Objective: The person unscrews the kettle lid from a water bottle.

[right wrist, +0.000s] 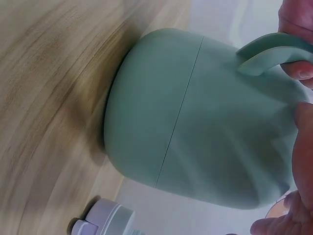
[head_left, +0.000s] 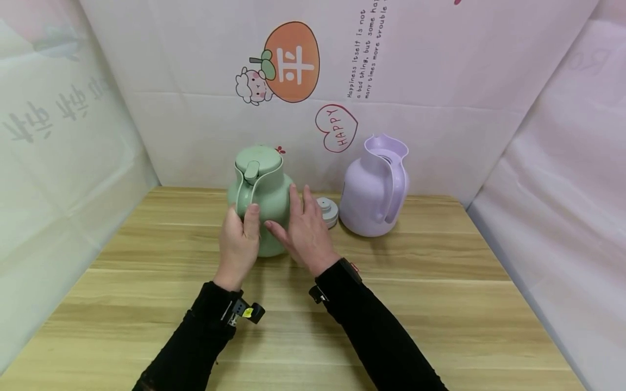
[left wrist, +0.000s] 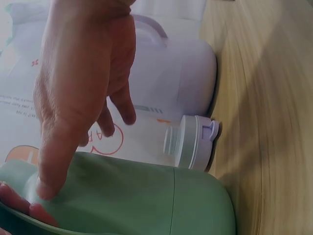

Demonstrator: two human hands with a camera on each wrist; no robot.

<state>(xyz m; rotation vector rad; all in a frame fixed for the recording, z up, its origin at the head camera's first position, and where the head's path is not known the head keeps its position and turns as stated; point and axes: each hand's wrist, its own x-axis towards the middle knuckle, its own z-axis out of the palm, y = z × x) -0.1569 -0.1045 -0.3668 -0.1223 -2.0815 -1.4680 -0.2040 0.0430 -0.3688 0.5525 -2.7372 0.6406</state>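
A green jug [head_left: 274, 203] with its lid on stands upright on the wooden table, its handle toward the camera. My left hand [head_left: 238, 244] grips that handle, thumb on top. My right hand [head_left: 309, 233], fingers straight and spread, touches the jug's right side. The right wrist view shows the green body [right wrist: 195, 117] close up, with fingers through the handle. Right of my right hand lies a round grey-and-lilac lid [head_left: 327, 210], partly behind my fingers. Past it a lilac jug [head_left: 364, 190] stands with its top uncovered and its handle toward the front right.
The wooden table [head_left: 420, 293] meets a white printed cloth [head_left: 195, 125] at its back edge, close behind both jugs. More cloth hangs along the left and right sides. In the left wrist view the lid [left wrist: 190, 142] sits between the two jugs.
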